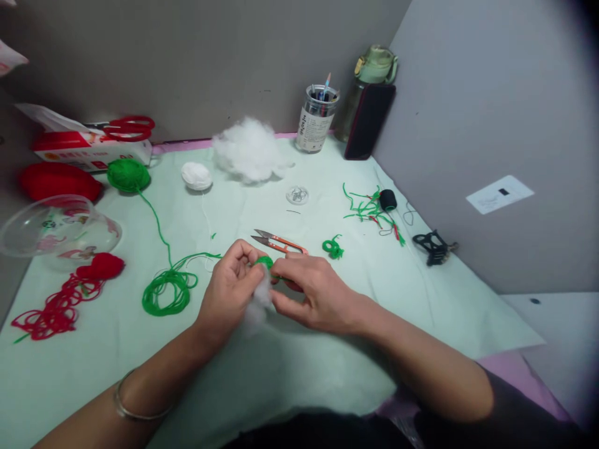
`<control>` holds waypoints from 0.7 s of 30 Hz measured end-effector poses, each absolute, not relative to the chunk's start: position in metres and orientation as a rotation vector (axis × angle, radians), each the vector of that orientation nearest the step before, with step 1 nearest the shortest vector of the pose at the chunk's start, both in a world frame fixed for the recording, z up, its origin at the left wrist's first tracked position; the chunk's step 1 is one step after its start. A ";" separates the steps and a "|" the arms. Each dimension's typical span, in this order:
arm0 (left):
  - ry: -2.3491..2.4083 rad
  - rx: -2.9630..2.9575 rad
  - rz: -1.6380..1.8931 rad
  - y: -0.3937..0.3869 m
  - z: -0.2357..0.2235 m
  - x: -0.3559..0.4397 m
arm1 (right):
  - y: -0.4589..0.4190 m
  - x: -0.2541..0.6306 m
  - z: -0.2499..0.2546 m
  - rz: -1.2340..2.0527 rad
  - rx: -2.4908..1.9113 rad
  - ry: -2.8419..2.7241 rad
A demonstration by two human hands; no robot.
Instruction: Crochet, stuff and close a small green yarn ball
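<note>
My left hand (234, 284) is closed around a small green crocheted piece (264, 261), with its thumb pressed over a white tuft of stuffing (259, 305) that hangs down. From the other side my right hand (311, 290) meets it, fingers curled at the green piece; what its fingertips pinch is partly hidden. Just beyond the hands lie orange-handled thread snips (279, 242), blades pointing left. A green yarn strand (199, 255) leads from near my left hand toward a loose green coil (169, 293) on the table.
Green (128, 175), white (196, 176) and red yarn balls (60, 181) sit at the back left, near a tissue box (88, 149) with red scissors (128, 128). Fluffy stuffing (250, 149), a pen jar (317, 121), a phone (369, 121) and yarn scraps (369, 206) lie farther back.
</note>
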State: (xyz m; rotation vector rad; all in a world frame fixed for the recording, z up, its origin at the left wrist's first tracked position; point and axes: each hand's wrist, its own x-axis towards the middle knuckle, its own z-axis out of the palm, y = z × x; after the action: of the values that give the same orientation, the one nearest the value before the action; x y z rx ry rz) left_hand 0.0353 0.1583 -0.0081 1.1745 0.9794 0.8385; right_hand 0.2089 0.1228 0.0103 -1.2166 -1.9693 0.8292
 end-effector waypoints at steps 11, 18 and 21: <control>0.801 1.104 0.846 0.150 -0.006 0.041 | 0.132 0.214 0.008 1.205 -1.408 -1.378; 0.860 1.108 0.888 0.154 -0.007 0.037 | 0.125 0.215 0.014 1.103 -1.288 -1.648; 0.925 1.132 0.913 0.152 -0.007 0.038 | 0.122 0.212 0.017 1.007 -1.206 -1.843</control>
State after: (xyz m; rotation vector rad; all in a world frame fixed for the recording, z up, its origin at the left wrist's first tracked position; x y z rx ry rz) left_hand 0.0381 0.1523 -0.0074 1.1318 0.9255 0.9132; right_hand 0.2121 0.1215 0.0171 -1.2061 -1.8435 1.0068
